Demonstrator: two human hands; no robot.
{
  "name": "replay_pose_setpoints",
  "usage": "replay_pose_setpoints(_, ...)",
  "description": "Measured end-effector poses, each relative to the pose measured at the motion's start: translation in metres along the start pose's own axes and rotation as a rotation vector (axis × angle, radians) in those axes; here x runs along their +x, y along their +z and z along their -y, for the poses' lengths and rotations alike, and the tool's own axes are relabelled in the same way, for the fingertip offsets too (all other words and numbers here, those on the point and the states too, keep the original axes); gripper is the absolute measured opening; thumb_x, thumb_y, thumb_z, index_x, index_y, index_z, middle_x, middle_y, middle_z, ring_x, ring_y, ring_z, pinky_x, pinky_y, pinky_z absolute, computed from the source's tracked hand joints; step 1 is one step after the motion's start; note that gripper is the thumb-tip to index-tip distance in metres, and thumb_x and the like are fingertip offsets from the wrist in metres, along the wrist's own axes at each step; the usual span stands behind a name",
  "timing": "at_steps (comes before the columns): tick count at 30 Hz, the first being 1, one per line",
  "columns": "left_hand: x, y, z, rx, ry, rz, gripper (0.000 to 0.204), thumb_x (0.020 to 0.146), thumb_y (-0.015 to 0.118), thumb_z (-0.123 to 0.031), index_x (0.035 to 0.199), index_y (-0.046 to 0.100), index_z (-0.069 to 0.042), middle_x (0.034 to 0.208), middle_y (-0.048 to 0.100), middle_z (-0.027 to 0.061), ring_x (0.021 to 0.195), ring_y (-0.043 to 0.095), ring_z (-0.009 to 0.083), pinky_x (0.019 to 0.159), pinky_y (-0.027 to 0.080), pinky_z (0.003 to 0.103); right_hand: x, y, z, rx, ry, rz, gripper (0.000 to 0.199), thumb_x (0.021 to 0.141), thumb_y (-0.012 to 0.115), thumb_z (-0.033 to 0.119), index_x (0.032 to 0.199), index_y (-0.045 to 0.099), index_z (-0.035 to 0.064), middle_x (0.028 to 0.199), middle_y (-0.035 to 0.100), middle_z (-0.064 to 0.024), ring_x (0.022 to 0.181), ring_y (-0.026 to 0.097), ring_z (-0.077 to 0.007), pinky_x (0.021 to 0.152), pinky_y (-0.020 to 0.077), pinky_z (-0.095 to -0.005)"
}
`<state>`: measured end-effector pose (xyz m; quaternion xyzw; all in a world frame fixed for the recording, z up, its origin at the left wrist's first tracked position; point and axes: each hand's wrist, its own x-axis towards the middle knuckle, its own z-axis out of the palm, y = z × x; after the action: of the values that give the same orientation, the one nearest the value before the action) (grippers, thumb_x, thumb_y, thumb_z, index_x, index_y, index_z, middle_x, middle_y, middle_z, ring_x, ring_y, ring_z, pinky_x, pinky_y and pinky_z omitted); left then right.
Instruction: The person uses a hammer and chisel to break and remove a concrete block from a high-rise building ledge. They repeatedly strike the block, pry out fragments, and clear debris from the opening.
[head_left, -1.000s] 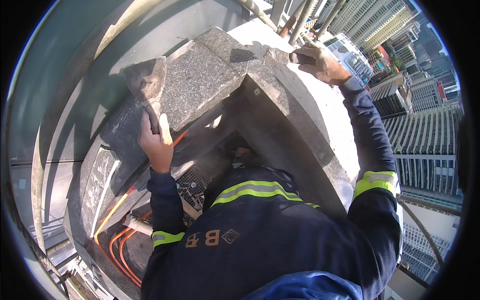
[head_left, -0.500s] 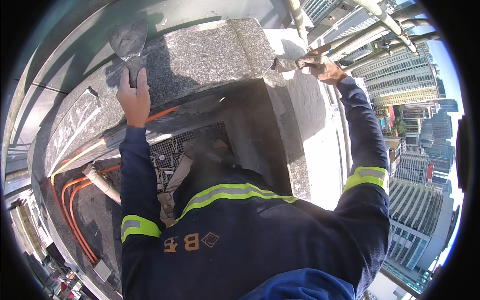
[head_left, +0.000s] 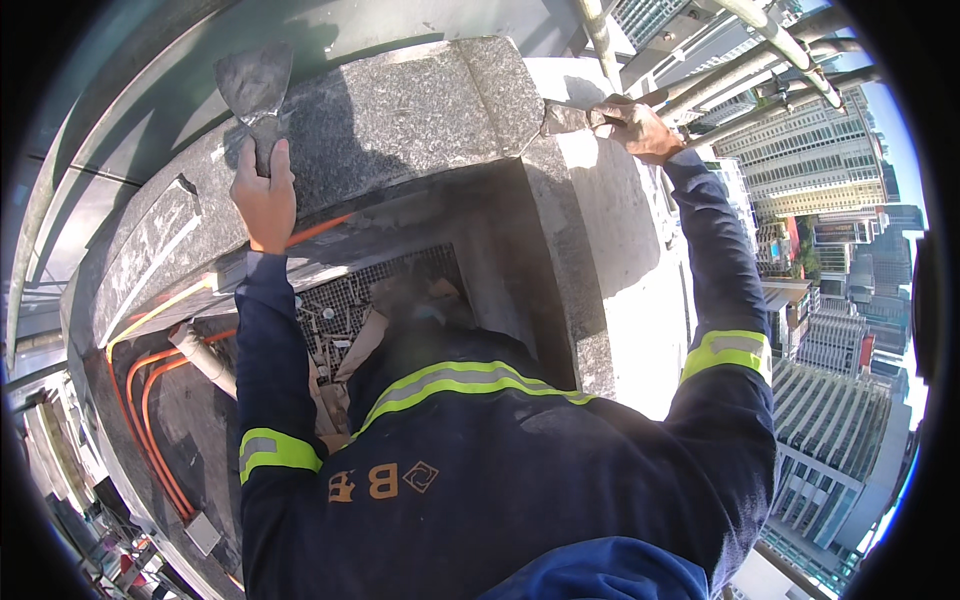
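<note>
1. Head view, nearest: navy jacket (head_left: 520, 480) with yellow-green reflective bands, both sleeves reaching forward.
2. Left hand (head_left: 265, 205): fingers curled in, thumb alongside; together they pinch the handle of a wide scraper (head_left: 253, 85).
3. Right hand (head_left: 645, 133): fingers bent around the handle end of a smaller blade tool (head_left: 567, 118); shade hides part of this grip.
4. Wide scraper: grey, flared toward a broad edge, face dull and stained. Smaller blade tool: short, greyish, mottled blade.
5. Position, left: scraper blade stands out beyond the fingertips, pointing away, over the far side of a stone block (head_left: 425, 110). Contact there, cannot tell.
6. Position, right: smaller blade juts leftward from the fingers, its end right by the block's right corner; touching or just beside, cannot tell.
7. Stone block: speckled grey, seam crossing near the right end, shadow on its left part. Pale ledge (head_left: 622, 215) at right, partly sunlit.
8. Below the block, a recess: dark mesh (head_left: 345, 290); orange conduits (head_left: 150, 430) curve at lower left.
9. Farther off, upper right: scaffold pipes (head_left: 775, 45). Farthest: high-rise buildings (head_left: 805, 165).
</note>
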<state>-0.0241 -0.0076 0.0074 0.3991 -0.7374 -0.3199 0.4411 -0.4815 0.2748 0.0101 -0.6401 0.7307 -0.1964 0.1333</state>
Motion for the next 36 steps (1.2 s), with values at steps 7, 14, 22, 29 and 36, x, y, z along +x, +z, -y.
replay_pose_setpoints(7, 0.001, 0.001, 0.004, -0.023, -0.019, 0.024, 0.040, 0.094, 0.066, -0.026, 0.120, 0.062, 0.004, 0.070, 0.065, 0.0095, 0.059, 0.062, 0.0153, 0.058, 0.048, 0.030, -0.020, -0.022, 0.031, -0.100, -0.085, -0.186, 0.036, 0.087, 0.076, 0.026, 0.113, 0.067, 0.0031, 0.094, 0.064, -0.0141, 0.081, 0.063, -0.0296, 0.074, 0.0504, -0.0393)
replay_pose_setpoints(14, 0.000, -0.002, 0.002, -0.040, 0.012, 0.040, 0.043, 0.093, 0.067, -0.027, 0.123, 0.061, 0.005, 0.072, 0.065, 0.0094, 0.057, 0.061, 0.0151, 0.058, 0.048, 0.030, -0.025, -0.006, 0.056, -0.188, -0.133, -0.228, 0.030, 0.084, 0.075, 0.012, 0.113, 0.069, 0.0062, 0.104, 0.067, -0.0120, 0.093, 0.067, -0.0290, 0.082, 0.0539, -0.0376)
replay_pose_setpoints(22, 0.002, 0.001, 0.007, -0.042, -0.017, 0.038, 0.055, 0.092, 0.069, -0.028, 0.128, 0.056, 0.012, 0.066, 0.064, 0.0094, 0.055, 0.060, 0.0143, 0.055, 0.048, 0.029, -0.008, 0.015, 0.016, -0.059, -0.112, -0.220, 0.038, 0.078, 0.066, -0.004, 0.115, 0.069, 0.0062, 0.111, 0.066, -0.0128, 0.101, 0.065, -0.0312, 0.089, 0.0518, -0.0387)
replay_pose_setpoints(29, 0.000, 0.001, 0.007, -0.014, -0.049, -0.003, 0.056, 0.092, 0.070, -0.029, 0.129, 0.056, 0.011, 0.065, 0.063, 0.0093, 0.055, 0.060, 0.0141, 0.055, 0.047, 0.029, -0.013, -0.002, 0.034, 0.048, 0.026, -0.226, 0.030, 0.085, 0.064, -0.004, 0.115, 0.068, 0.0004, 0.105, 0.066, -0.0111, 0.097, 0.066, -0.0277, 0.084, 0.0526, -0.0347)
replay_pose_setpoints(36, 0.002, 0.002, 0.009, -0.040, -0.037, 0.022, 0.055, 0.092, 0.070, -0.028, 0.129, 0.055, 0.011, 0.065, 0.062, 0.0077, 0.055, 0.059, 0.0134, 0.055, 0.046, 0.028, 0.000, 0.012, 0.011, -0.009, -0.060, -0.101, 0.036, 0.080, 0.062, -0.004, 0.115, 0.068, 0.0027, 0.109, 0.067, -0.0127, 0.096, 0.066, -0.0284, 0.087, 0.0523, -0.0358)
